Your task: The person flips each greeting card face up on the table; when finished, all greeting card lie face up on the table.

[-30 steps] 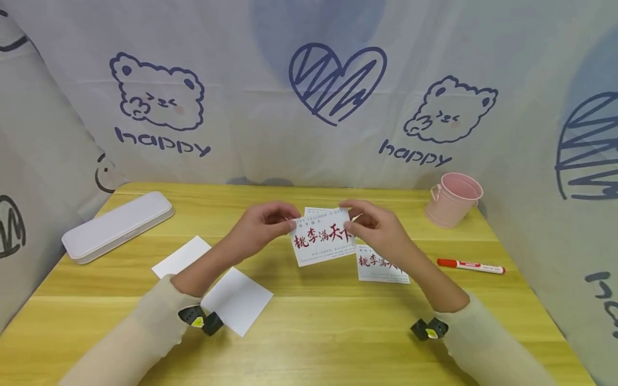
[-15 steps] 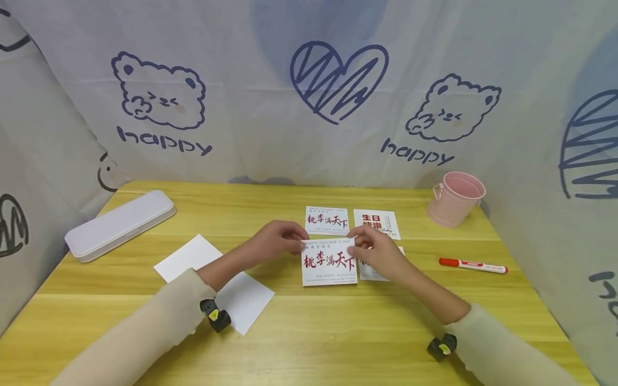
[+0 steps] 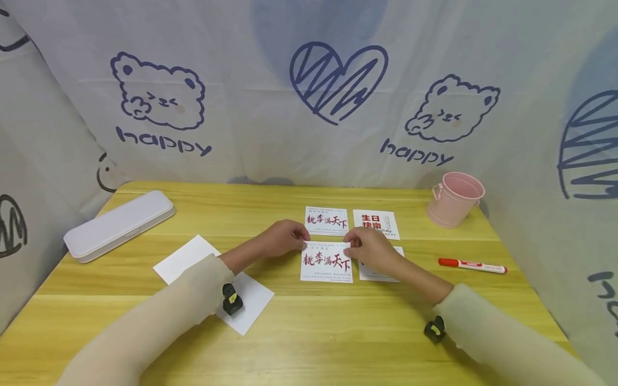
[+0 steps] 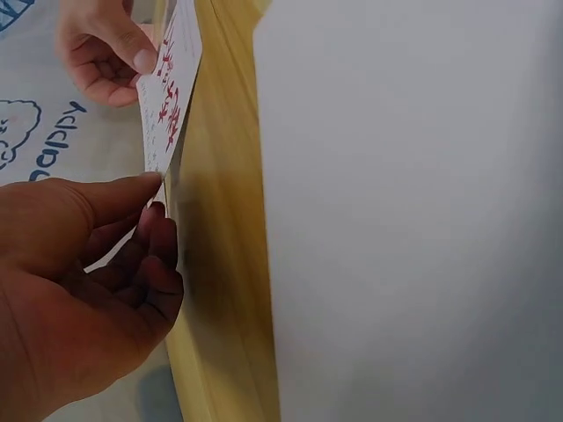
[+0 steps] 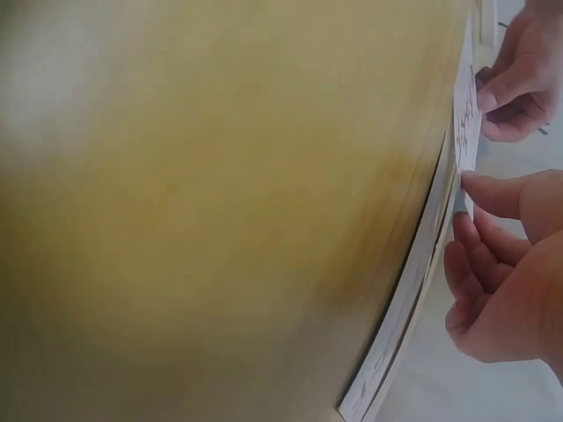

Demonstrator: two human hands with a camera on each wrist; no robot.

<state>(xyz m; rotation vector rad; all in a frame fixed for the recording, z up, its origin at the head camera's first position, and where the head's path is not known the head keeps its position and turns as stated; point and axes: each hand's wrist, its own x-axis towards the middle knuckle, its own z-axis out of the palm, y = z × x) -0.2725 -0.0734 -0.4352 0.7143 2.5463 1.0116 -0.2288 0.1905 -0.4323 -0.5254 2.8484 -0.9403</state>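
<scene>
A white greeting card with red Chinese characters lies low over the table, its upper edge between my two hands. The left hand pinches its upper left corner, thumb in front and fingers behind, as the left wrist view shows. At the upper right corner, my right hand pinches it the same way. Just behind is a matching card. To its right lies a birthday card with red lettering. A further card is partly hidden under the right hand and forearm.
Two blank white sheets lie at the left, partly under the left forearm. A white case stands at the back left. A red-capped marker and a pink bucket are on the right. A printed cloth hangs behind the table.
The held card has come down from a raised, tilted pose to nearly flat and straight, in front of the back left card. Both hands lowered with it, uncovering the birthday card.
</scene>
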